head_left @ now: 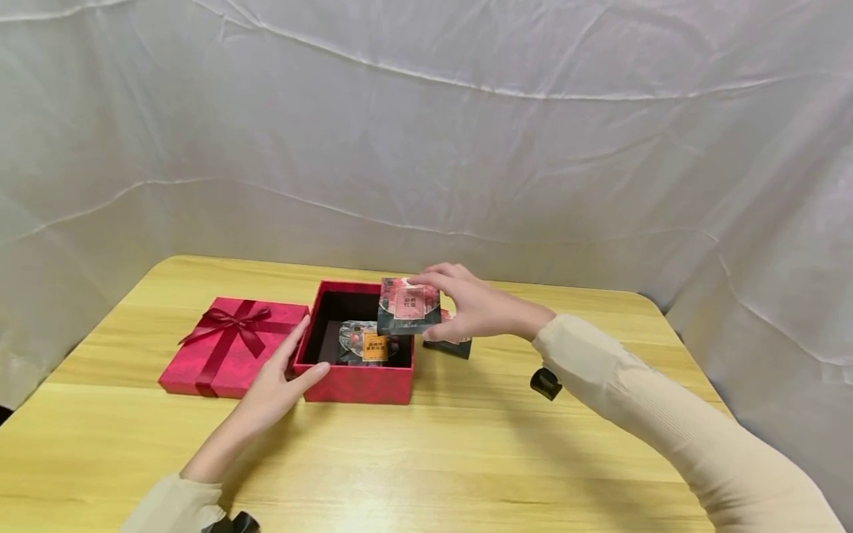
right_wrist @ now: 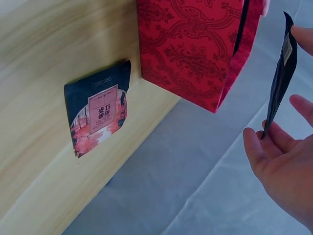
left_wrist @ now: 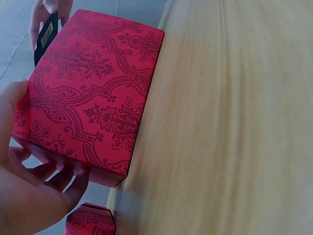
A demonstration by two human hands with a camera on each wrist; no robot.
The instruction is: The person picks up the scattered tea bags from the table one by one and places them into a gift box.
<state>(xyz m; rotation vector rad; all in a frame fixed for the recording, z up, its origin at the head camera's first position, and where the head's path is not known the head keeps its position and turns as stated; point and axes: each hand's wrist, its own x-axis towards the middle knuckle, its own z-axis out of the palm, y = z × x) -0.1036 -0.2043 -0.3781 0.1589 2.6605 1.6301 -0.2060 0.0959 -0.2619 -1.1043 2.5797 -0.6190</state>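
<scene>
My left hand (head_left: 273, 389) rests against the left side of an uncovered red gift box (head_left: 360, 385), fingers extended along the outer wall and thumb at the front rim. Over the box's right edge, my right hand (head_left: 476, 303) pinches a flat tea packet (head_left: 406, 303) with a pink label, thumb at one edge and fingers at the opposite one. In the right wrist view this packet (right_wrist: 282, 73) appears nearly edge-on. Inside the box lies a tea packet (head_left: 360, 344) with an orange label. Another pink-labelled packet (right_wrist: 100, 110) lies on the table, right of the box.
The red lid (head_left: 233, 333), tied with a dark red ribbon bow, lies on the table left of the box. Pale cloth (head_left: 426, 148) hangs behind the wooden table (head_left: 426, 459) and at its sides.
</scene>
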